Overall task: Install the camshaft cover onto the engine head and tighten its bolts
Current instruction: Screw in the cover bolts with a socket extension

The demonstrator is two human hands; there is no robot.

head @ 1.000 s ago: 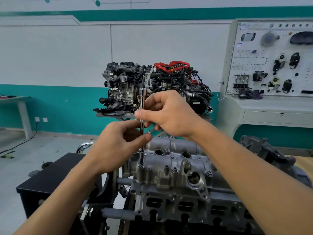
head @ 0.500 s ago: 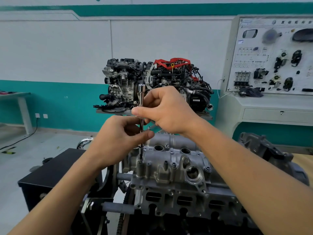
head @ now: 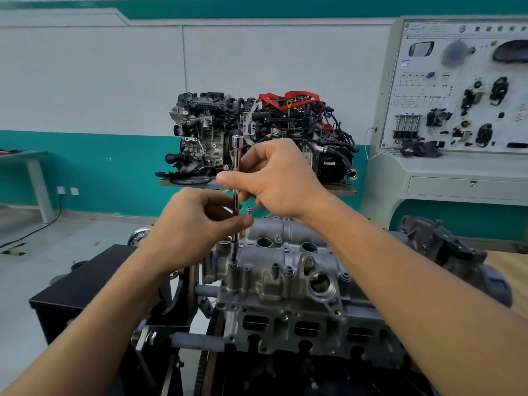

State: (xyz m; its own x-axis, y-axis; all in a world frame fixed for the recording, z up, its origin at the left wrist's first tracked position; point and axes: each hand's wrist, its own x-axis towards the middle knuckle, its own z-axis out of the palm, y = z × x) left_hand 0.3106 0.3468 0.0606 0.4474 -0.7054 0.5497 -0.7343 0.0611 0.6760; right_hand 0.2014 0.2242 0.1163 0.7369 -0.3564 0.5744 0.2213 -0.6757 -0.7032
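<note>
Cast-aluminium camshaft cover (head: 285,270) sits on the engine head, right below my hands. Left hand (head: 197,227) and right hand (head: 280,181) both pinch the slim chrome extension bar (head: 236,178), standing upright on a corner bolt (head: 234,262).

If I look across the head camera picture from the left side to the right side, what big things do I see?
White table → black cabinet → left hand → extension bar → right hand → camshaft cover → training panel
</note>
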